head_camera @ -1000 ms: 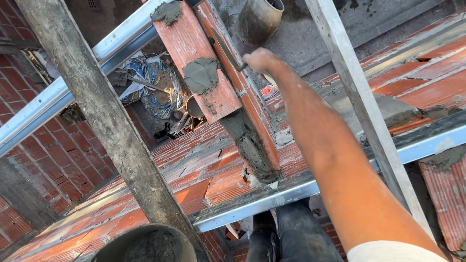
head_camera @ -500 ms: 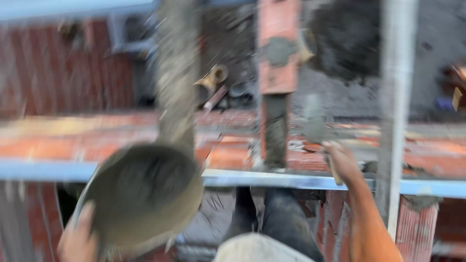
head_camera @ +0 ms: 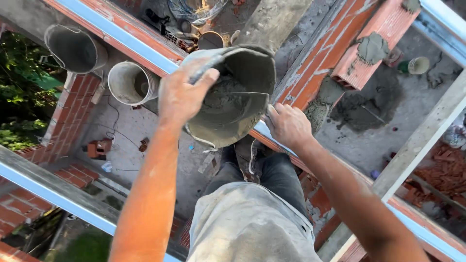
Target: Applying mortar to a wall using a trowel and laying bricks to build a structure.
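My left hand (head_camera: pixel 180 94) grips the rim of a grey bucket (head_camera: pixel 242 73) holding wet mortar, tilted toward me. My right hand (head_camera: pixel 289 127) holds a trowel (head_camera: pixel 245 99) whose blade lies inside the bucket on the mortar. Just past the bucket runs a row of red hollow bricks (head_camera: pixel 323 53) along a metal beam, with a blob of mortar (head_camera: pixel 371 48) on one loose brick. I stand high up, my legs (head_camera: pixel 257 194) visible below.
A thick grey wooden post (head_camera: pixel 274 19) rises behind the bucket. Two empty buckets (head_camera: pixel 131 82) stand on the floor far below at left, near a brick wall (head_camera: pixel 73 116). Metal beams (head_camera: pixel 53 191) cross the lower left and right. A mortar pile (head_camera: pixel 361 104) lies on the ground.
My left hand has lifted the bucket up in front of me. My right hand has come back from the brick row and put the trowel into the bucket. The view has swung downward.
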